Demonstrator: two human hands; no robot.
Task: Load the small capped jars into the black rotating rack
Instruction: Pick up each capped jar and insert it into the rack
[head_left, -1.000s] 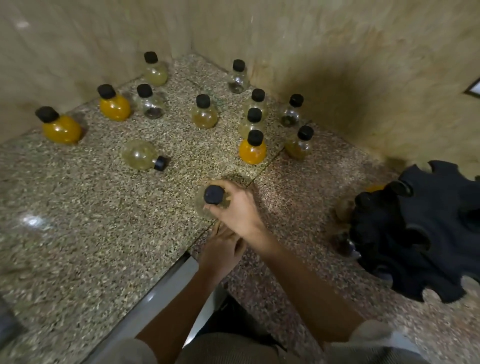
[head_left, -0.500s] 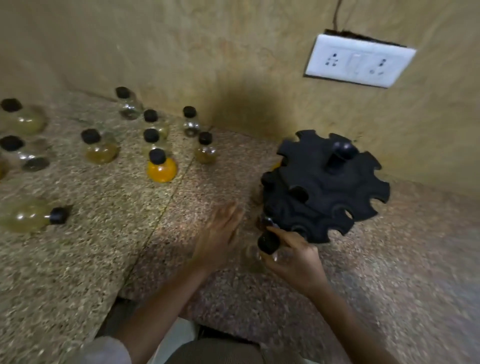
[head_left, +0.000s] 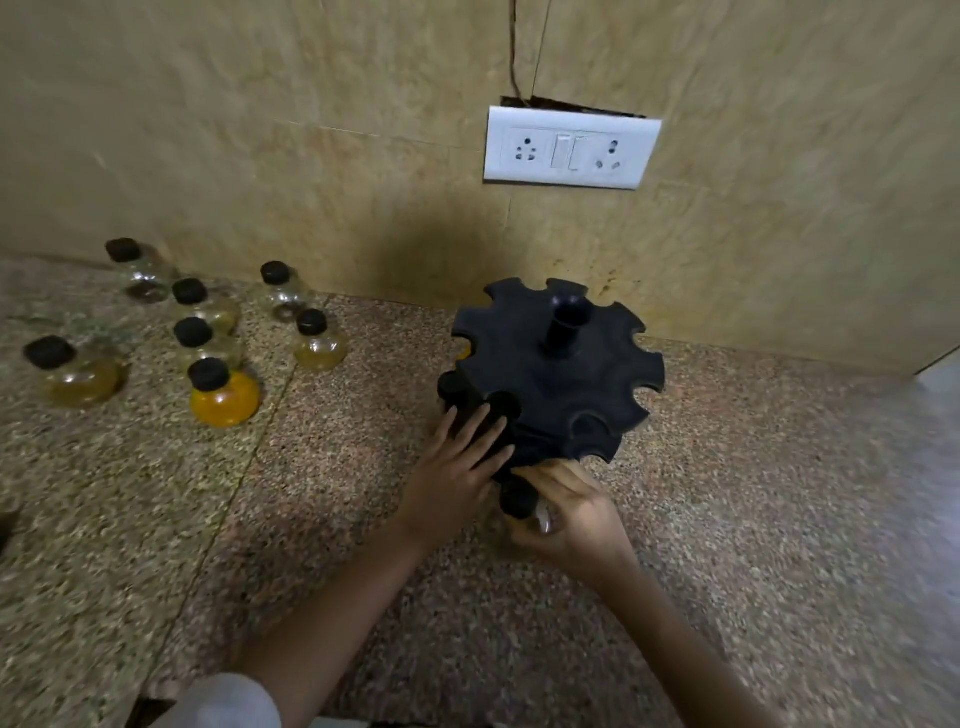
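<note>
Bare counter (head_left: 337, 519) between loose jars (head_left: 223, 395) and rack (head_left: 556, 374); wall (head_left: 311, 156) close behind.

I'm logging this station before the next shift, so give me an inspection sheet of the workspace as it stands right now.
Surface: speckled stone counter, bare near the front.
Job's things: black rack against the wall; seven capped jars standing to its left.
Clutter: nothing seen.
Hands: left hand flat against the rack's side; right hand holding a held jar at the rack's lower tier.
Cables: thin wire above the socket plate.
Surroundings: beige tiled wall.
</note>
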